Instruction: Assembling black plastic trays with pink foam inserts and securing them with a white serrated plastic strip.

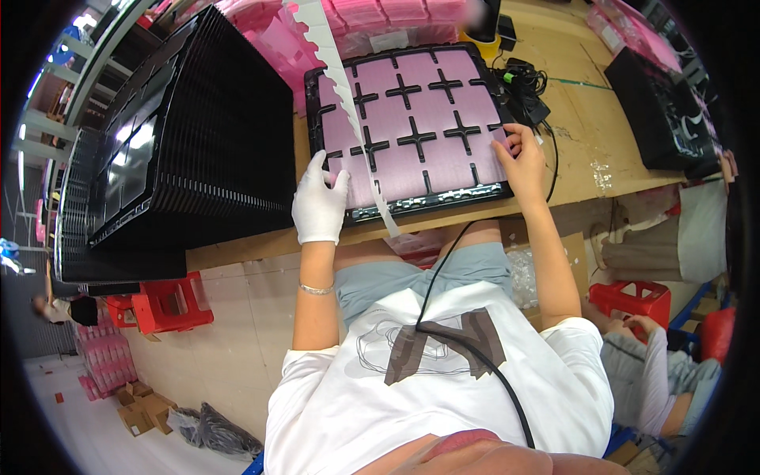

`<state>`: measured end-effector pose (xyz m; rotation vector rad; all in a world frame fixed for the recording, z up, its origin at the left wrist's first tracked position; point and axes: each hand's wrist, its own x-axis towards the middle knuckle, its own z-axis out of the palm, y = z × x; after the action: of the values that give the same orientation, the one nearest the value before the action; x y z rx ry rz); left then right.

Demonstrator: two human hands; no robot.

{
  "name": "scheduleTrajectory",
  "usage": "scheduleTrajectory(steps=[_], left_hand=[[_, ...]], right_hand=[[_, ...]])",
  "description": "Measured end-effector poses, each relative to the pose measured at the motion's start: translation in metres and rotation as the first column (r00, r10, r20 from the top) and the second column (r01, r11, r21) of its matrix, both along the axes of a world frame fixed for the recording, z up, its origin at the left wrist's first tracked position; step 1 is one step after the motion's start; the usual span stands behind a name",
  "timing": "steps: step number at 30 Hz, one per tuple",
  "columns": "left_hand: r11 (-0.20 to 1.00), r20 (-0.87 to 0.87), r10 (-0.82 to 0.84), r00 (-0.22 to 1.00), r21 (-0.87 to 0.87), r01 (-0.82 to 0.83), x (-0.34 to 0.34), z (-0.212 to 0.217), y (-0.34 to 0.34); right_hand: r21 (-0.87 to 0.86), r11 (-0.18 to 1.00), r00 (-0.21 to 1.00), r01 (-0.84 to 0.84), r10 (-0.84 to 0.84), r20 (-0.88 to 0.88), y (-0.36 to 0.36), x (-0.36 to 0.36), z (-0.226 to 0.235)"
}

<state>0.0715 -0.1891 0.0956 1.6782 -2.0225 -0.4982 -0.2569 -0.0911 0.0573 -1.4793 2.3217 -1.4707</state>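
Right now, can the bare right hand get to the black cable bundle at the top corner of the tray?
Probably yes. The right hand rests on the right edge of the black tray, and the cable bundle lies just beyond on the open wooden table, with nothing between them.

The wooden workbench carries a black tray (pink-filled), stacked trays and cables.
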Motion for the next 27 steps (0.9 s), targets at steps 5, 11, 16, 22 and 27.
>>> scheduleTrajectory(steps=[5, 11, 16, 22, 27], left_hand=[[0.993, -0.008, 0.008, 1.000, -0.114, -0.009, -0.005, 0.009, 0.004], [0.910, -0.089, -0.121, 0.989, -0.408, 0.075, -0.004, -0.029, -0.010], [0.989, -0.592, -0.111, 0.798, 0.014, 0.147, 0.021, -0.055, -0.026], [0.956, -0.783, 0.032, 0.621, 0.205, 0.209, 0.032, -0.073, -0.032], [0.960, -0.942, 0.059, 0.331, 0.144, 0.240, 0.026, -0.076, -0.014]], right_hand=[[0.079, 0.996, 0.999, 0.035, -0.035, -0.006, 0.002, 0.003, 0.005], [-0.207, 0.966, 0.980, 0.155, -0.177, -0.093, 0.030, -0.012, -0.018], [-0.185, 0.960, 0.972, 0.209, -0.182, 0.152, 0.107, 0.004, -0.029], [-0.099, 0.788, 0.793, 0.608, -0.595, 0.130, 0.206, 0.027, -0.088], [0.194, 0.777, 0.747, 0.599, -0.630, 0.212, 0.246, 0.067, -0.145]])
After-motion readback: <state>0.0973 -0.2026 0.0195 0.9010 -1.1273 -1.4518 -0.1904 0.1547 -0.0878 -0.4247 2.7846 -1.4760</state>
